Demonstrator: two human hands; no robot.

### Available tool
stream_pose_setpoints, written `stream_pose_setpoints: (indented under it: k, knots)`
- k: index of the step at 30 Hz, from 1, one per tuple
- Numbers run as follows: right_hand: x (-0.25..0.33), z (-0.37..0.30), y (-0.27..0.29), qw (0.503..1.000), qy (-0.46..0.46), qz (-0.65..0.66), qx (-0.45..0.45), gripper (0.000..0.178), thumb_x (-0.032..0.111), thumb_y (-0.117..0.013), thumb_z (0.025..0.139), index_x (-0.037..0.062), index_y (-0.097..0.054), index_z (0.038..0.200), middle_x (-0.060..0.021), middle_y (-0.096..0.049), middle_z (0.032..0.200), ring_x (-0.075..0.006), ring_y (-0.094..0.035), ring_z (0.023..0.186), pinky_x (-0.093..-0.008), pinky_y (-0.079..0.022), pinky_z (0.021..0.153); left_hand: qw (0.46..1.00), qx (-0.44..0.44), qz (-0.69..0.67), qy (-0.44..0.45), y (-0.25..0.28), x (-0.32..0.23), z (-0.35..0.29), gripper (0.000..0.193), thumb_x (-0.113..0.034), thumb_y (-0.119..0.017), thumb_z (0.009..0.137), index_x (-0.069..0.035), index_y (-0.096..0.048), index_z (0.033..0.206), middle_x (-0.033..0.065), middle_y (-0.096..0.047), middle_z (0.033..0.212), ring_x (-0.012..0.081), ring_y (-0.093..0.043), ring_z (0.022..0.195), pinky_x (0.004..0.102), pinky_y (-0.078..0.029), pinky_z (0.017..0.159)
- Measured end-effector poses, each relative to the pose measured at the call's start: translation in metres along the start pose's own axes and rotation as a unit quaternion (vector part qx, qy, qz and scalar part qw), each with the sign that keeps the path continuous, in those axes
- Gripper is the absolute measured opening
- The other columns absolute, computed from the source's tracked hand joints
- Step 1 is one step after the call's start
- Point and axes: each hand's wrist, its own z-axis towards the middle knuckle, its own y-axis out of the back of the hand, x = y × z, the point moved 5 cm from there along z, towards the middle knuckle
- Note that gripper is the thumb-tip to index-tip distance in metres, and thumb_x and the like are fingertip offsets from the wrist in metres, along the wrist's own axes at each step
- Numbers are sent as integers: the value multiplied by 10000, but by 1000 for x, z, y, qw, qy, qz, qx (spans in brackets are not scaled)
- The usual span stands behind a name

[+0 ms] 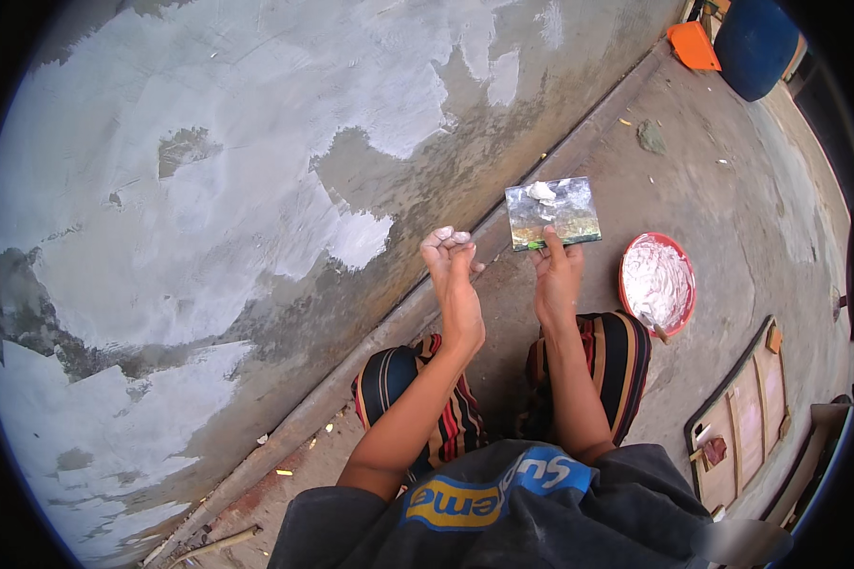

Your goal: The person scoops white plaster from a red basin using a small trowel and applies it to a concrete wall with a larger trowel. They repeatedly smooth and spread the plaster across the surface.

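My right hand (559, 280) grips a flat rectangular plate (579, 220) by its near edge, thumb on top. The plate is smeared grey and white, with some green along that near edge, and a small lump of white putty (540, 191) sits on it. To its left, my left hand (453, 275) is raised near the foot of the wall, its fingers curled in and whitened with paste. Whatever those fingers may hold is hidden. Right of my right hand, a red bowl (622, 284) of white putty (657, 275) rests on the floor, with a handle (659, 332) leaning out over its near rim.
Patchy white plaster covers much of the grey wall (370, 171) on the left. An orange dustpan-like piece (694, 45) and a blue barrel (753, 47) stand at the far right. A wooden framed panel (745, 417) lies on the concrete floor (721, 199) at the near right.
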Motion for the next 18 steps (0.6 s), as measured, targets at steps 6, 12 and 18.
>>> stream_pose_setpoints:
  k: [6,12,18]
  knots:
    - [-20,-12,-29,993,64,-98,12,165,159,-668,923,30,-649,1023,1,-637,951,-66,-546,848,-233,-421,705,951,-19,57,-304,9,-63,-29,335,-140,-507,902,-90,-394,1213,93,-470,1133,163,-436,1040,318,-390,826]
    - [-29,-25,-73,945,262,-193,28,171,96,-628,939,-35,-645,1048,-45,-629,1055,-92,-562,901,-270,-458,742,914,-17,56,-402,28,-87,-42,361,-119,-538,908,-46,-355,1212,157,-457,1183,184,-459,1046,303,-425,843]
    - [-15,-35,-117,871,383,-307,16,112,-9,-607,866,-98,-624,933,-240,-603,1006,-379,-611,845,-398,-471,742,895,-25,73,-439,47,-98,-45,376,-98,-501,862,-59,-380,1216,153,-462,1196,217,-447,1059,332,-427,824]
